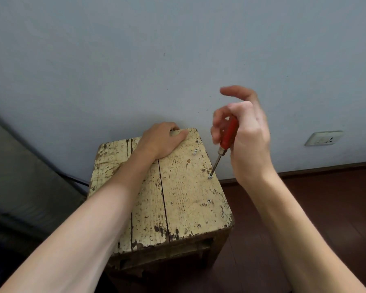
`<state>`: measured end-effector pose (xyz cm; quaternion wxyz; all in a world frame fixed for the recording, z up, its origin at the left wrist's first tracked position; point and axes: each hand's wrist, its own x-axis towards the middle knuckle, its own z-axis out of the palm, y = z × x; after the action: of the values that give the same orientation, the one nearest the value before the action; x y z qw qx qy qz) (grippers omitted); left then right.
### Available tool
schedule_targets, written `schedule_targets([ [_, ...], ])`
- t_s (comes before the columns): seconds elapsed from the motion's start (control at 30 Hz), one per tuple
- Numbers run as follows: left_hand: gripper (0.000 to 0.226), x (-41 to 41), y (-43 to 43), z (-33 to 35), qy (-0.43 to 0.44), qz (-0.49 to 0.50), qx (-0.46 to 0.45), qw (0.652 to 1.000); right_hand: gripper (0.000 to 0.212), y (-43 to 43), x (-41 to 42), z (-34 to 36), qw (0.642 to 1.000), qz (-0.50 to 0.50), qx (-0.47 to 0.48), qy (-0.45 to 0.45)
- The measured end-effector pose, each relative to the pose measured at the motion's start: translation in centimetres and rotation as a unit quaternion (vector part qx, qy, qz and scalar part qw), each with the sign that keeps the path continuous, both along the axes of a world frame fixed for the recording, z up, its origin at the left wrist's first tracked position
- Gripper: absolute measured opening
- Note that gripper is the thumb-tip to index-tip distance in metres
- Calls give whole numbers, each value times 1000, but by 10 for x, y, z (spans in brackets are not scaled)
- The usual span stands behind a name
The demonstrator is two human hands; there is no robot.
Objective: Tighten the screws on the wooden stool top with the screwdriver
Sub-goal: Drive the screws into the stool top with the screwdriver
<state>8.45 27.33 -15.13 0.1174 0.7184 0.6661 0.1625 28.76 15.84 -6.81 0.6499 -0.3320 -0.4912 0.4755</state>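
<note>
In the head view, two bare forearms reach in from the bottom edge, the left forearm (pixel 82 218) crossing over the wooden stool top (pixel 188 197) and the right forearm (pixel 294 218) passing beside the stool's right edge, above the floor.

The stool top is made of planks with worn, flaking cream paint, and it stands close to the wall. The left hand (pixel 161 140) rests at its far edge, palm down, with the thumb lying along the wood and the fingers curled over the back edge, gripping it.

The right hand (pixel 245 132) is raised beside the stool's far right corner. It is closed round the red handle of the screwdriver (pixel 227 136), while the topmost finger sticks out loosely above the rest; the fingers are blurred. The screwdriver tilts, handle up and to the right, and its metal shaft runs down to the left, with its tip on the middle screw (pixel 209 177) near the right edge of the top.

Along that same edge, a near screw (pixel 209 201) sits low in the wood, and a far screw (pixel 195 152) stands partly out, leaning.

Behind is a pale grey wall (pixel 135 60) carrying a white socket (pixel 323 138) at the right. The floor (pixel 325 208) is dark reddish-brown wood. At the left is a blurred dark grey object (pixel 19 176).
</note>
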Motion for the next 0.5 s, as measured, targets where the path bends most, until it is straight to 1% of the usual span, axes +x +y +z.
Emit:
schedule_targets([
  [0.03, 57, 0, 0, 1, -2, -1, -1, 1000, 32, 2, 4, 0, 999, 30, 22, -26],
  [0.07, 58, 0, -1, 1, -2, -3, -3, 1000, 37, 3, 7, 0, 997, 69, 30, -32],
  [0.13, 59, 0, -1, 1, 2, -8, -8, 1000, 47, 3, 9, -1, 991, 135, 22, -15],
  [0.2, 59, 0, 0, 0, 4, -5, -5, 1000, 52, 2, 7, -2, 991, 135, 8, -8],
  [0.3, 57, 0, 1, -1, 1, 1, 1, 1000, 47, 2, 5, -2, 992, 127, -6, 23],
  [0.37, 59, 0, 1, -2, 1, 0, -1, 1000, 44, 0, 1, -1, 994, 101, -14, 48],
  [0.43, 61, -1, 1, -2, 0, 2, 0, 1000, 43, -5, -6, -2, 996, 17, -25, 82],
  [0.5, 61, -1, 1, -2, -2, 3, -1, 1000, 44, -10, -14, -4, 990, -70, -32, 117],
])
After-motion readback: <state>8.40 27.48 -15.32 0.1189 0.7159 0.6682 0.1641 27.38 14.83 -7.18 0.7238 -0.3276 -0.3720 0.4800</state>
